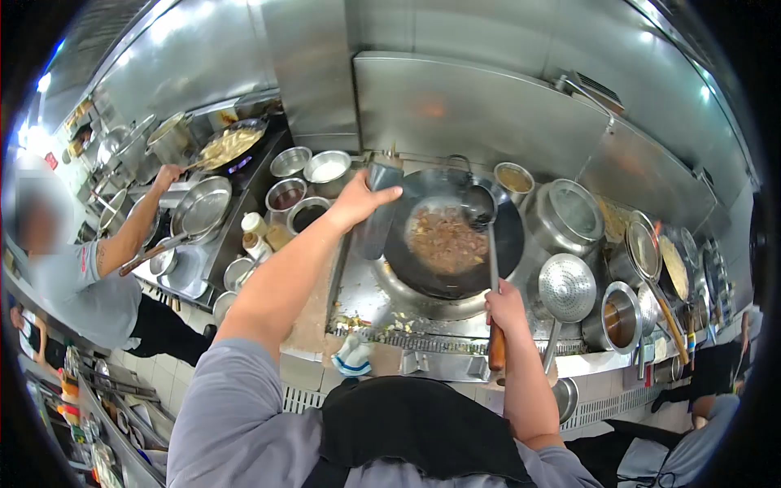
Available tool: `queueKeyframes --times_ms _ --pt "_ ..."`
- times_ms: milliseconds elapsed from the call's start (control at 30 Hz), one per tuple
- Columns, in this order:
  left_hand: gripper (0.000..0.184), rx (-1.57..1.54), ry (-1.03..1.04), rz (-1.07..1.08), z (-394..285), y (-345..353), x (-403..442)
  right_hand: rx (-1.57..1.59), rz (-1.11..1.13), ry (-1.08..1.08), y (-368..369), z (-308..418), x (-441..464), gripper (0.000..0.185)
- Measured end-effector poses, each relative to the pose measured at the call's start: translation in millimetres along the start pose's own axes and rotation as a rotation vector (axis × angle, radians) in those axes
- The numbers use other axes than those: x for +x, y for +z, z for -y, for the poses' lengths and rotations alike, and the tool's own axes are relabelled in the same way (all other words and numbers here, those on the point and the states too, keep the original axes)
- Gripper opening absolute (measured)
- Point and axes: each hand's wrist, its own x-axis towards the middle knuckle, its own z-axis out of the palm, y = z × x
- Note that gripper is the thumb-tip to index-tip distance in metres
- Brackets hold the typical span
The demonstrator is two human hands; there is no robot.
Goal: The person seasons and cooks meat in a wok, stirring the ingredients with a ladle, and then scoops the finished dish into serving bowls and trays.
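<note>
A large dark wok (508, 252) sits on the burner in front of me, with browned pieces of what looks like meat (447, 240) in its middle. My right hand (506, 306) is closed around the handle of a ladle (493, 252). The ladle's dark bowl hangs over the wok's far right side. At the wok's left edge, my left hand (364, 200) grips a dark grey, box-shaped thing (379, 226), held tilted with the thumb stretched across its top. Its kind and contents cannot be made out.
Metal bowls of sauces (309, 213) stand left of the wok. To the right are a lidded pot (569, 210), a perforated skimmer (567, 286) and a pot of brown liquid (614, 317). A white cloth (352, 355) lies on the front edge. A co-worker (89, 276) cooks at left.
</note>
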Motion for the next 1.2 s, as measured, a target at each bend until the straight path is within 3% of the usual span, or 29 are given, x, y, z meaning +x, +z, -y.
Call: queueKeyframes --times_ms 67,200,233,333,433,500,600,700,767,867,933,1033,1100,1200 --pt "0.073 -0.027 0.011 -0.068 1.1 -38.7 0.4 -0.175 -0.064 0.01 26.0 1.6 12.6 0.02" --pt "0.067 -0.084 0.105 -0.184 -0.2 -135.2 2.1 -0.106 0.23 0.109 27.1 21.3 11.5 0.014" --pt "0.066 0.033 0.138 -0.227 11.2 -161.2 9.6 -0.06 0.295 0.153 20.9 29.3 1.3 0.015" --pt "0.074 0.114 0.121 -0.318 41.9 -220.5 17.0 -0.228 0.259 0.161 10.2 37.8 -12.8 0.02" --pt "0.077 0.128 0.077 -0.423 88.2 -257.9 30.1 -0.425 0.08 0.118 37.8 27.8 -12.1 0.026" --pt "0.079 0.114 0.05 -0.423 116.4 -266.7 35.3 -0.459 -0.097 0.09 79.3 27.5 4.2 0.029" --pt "0.078 0.169 0.013 -0.405 142.9 -263.8 30.6 -0.214 0.069 0.157 99.4 46.5 -15.2 0.029" --pt "0.076 0.172 0.019 -0.382 170.2 -258.9 27.5 -0.228 0.032 0.187 70.7 64.2 -34.6 0.025" --pt "0.075 0.224 0.02 -0.432 184.4 -254.6 25.4 -0.355 -0.133 0.09 66.7 73.3 -37.0 0.023" --pt "0.071 0.193 -0.005 -0.431 207.4 -249.4 23.7 -0.466 -0.35 0.111 74.8 50.1 -8.1 0.022" --pt "0.068 0.194 -0.086 -0.398 221.8 -249.8 24.7 -0.419 -0.307 0.145 86.5 18.7 16.7 0.022" --pt "0.072 0.282 -0.222 -0.332 238.7 -250.5 20.2 -0.07 -0.08 0.216 110.8 48.6 -1.2 0.019" --pt "0.067 0.295 -0.295 -0.277 231.1 -253.3 12.2 -0.011 -0.028 0.243 90.8 57.5 -13.0 0.021" --pt "0.068 0.403 -0.18 -0.36 227.1 -256.0 -5.8 -0.174 -0.114 0.173 65.1 66.2 -17.6 0.023"
